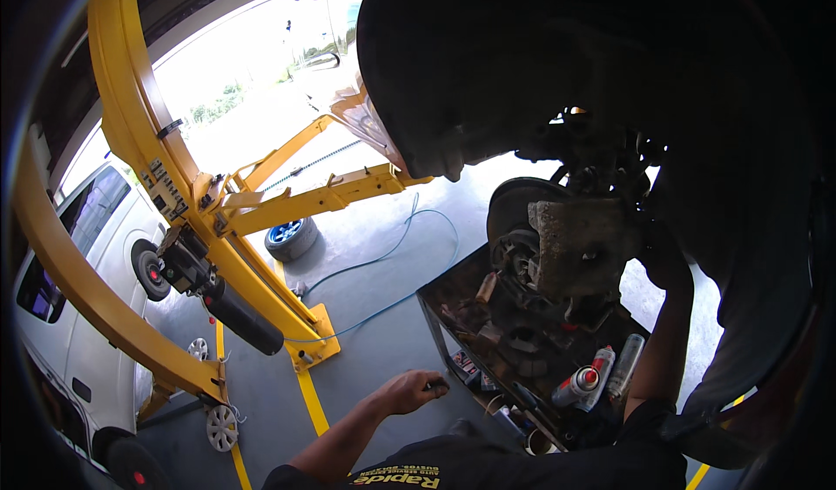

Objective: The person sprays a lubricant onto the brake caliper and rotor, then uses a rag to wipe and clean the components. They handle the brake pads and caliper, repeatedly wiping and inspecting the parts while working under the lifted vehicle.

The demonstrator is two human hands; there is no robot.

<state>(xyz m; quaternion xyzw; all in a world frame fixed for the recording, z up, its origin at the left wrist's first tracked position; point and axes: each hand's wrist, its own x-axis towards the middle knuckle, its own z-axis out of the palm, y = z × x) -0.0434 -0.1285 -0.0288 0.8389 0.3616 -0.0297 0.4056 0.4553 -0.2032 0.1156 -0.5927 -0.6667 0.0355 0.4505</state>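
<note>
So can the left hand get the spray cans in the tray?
Probably yes. The left hand is beside the tray's edge, and the spray cans lie uncovered near that end with nothing between, though it already grips something small.

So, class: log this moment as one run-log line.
left hand: closed on small tool beside tool cart | right hand: raised behind wheel hub, grip unseen | car on yellow lift

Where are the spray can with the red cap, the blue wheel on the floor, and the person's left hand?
spray can [576, 385], head view, on its silver body.
blue wheel [287, 233], head view, on the rim face.
left hand [413, 391], head view, on its back.
</note>
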